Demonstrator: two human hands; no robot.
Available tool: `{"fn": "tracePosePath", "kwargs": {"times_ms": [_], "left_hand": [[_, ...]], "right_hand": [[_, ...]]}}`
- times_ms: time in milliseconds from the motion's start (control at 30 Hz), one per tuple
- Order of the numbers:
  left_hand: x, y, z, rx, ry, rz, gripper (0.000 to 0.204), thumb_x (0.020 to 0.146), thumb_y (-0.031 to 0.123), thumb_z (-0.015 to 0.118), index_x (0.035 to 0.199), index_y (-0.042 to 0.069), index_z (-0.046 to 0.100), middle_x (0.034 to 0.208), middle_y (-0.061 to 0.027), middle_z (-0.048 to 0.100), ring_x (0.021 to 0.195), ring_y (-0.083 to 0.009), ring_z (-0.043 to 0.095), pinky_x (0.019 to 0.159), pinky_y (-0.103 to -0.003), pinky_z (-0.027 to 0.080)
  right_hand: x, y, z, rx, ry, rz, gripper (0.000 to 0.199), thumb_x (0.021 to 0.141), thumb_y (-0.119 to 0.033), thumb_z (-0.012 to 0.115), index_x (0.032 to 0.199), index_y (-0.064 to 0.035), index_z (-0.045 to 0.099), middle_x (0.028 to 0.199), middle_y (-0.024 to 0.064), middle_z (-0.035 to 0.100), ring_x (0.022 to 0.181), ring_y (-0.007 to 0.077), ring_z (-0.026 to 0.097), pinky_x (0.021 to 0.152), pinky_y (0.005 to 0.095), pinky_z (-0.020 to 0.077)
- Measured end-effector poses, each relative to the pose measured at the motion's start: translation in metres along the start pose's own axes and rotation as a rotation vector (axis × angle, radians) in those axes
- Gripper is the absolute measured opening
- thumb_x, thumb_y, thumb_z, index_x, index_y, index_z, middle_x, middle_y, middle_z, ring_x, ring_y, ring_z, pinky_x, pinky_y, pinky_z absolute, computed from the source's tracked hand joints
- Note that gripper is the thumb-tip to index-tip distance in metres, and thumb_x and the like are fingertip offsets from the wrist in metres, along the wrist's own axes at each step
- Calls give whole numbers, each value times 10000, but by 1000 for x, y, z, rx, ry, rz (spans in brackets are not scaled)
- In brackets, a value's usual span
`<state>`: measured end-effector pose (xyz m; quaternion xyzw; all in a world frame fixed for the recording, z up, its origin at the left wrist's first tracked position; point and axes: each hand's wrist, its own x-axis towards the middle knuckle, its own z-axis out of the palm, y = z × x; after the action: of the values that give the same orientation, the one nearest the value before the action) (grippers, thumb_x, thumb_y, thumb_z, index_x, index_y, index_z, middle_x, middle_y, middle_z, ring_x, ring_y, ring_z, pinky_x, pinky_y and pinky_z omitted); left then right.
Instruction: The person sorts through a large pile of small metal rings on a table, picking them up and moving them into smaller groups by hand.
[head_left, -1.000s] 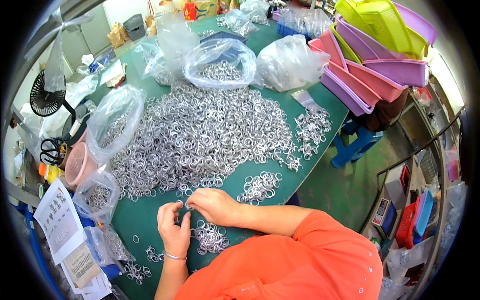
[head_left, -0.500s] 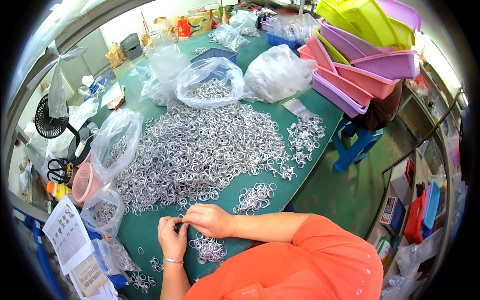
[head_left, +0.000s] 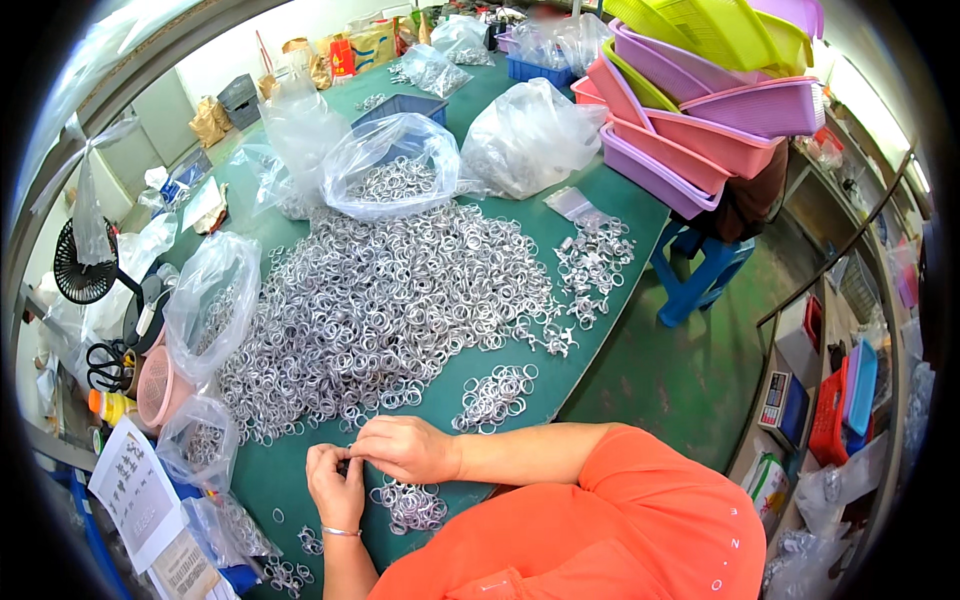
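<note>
My left hand (head_left: 334, 487), with a bangle at its wrist, is closed in a pinch near the front of the green table (head_left: 455, 372). My right hand (head_left: 408, 449) meets it fingertip to fingertip, its fingers also pinched. Something small and dark shows between the fingers; I cannot make out what it is. Just below my right hand lies a small heap of silvery rings (head_left: 414, 508). Beyond both hands spreads a large pile of silvery metal rings (head_left: 390, 300). Another small cluster of rings (head_left: 497, 396) rests to the right.
Clear plastic bags (head_left: 535, 140) stand behind the pile, and a pink basket (head_left: 160, 388) is at the left. Printed sheets (head_left: 138, 490) lie at the front left. Stacked coloured baskets (head_left: 690, 160) rise at the back right, near a blue stool (head_left: 700, 270).
The whole view has shifted slightly, so most table items sit a little further left. My hands stay together in the same pinch, with the fingers slightly rearranged.
</note>
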<state>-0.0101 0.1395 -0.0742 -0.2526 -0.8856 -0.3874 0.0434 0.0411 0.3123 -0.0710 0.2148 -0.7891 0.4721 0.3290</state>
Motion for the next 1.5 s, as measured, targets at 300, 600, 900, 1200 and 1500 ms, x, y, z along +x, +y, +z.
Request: {"fn": "tracePosePath", "kwargs": {"times_ms": [300, 600, 900, 1200, 1500], "left_hand": [[-2, 3, -2, -22, 0, 12, 216, 703, -6, 759, 882, 14, 639, 840, -92, 560, 712, -230, 536, 657, -336, 460], [-1, 5, -2, 53, -1, 77, 204, 713, -25, 731, 888, 13, 633, 895, -90, 563, 735, -208, 542, 658, -307, 473], [-3, 14, 0, -321, 96, -150, 96, 771, -11, 731, 802, 14, 643, 761, -46, 646, 663, -121, 604, 642, -262, 502], [-8, 16, 0, -948, 107, -108, 136, 815, -136, 669, 909, -41, 641, 978, -88, 634, 879, -148, 650, 797, -263, 555], [-8, 16, -2, -859, 44, -9, 133, 827, -110, 675, 948, -54, 673, 1003, -107, 632, 866, -157, 667, 768, -258, 578]], "right_hand": [[-5, 6, 4, -80, -69, 24, 221, 806, -4, 665, 1026, -23, 648, 900, 103, 628, 780, 297, 631, 669, 377, 532], [-6, 6, 3, -35, -54, 65, 99, 814, -65, 671, 895, -31, 627, 903, 120, 599, 855, 324, 603, 747, 406, 500], [4, 8, 0, 57, 30, 289, 112, 816, -25, 699, 920, -18, 658, 906, 122, 662, 834, 298, 652, 739, 358, 533], [10, 1, -5, 117, 70, 271, 94, 806, 40, 709, 884, 12, 665, 867, 107, 669, 753, 200, 646, 644, 281, 519], [5, 2, -1, 241, 9, 298, 157, 795, 42, 716, 940, -1, 674, 867, 109, 685, 777, 218, 672, 682, 296, 545]]}}
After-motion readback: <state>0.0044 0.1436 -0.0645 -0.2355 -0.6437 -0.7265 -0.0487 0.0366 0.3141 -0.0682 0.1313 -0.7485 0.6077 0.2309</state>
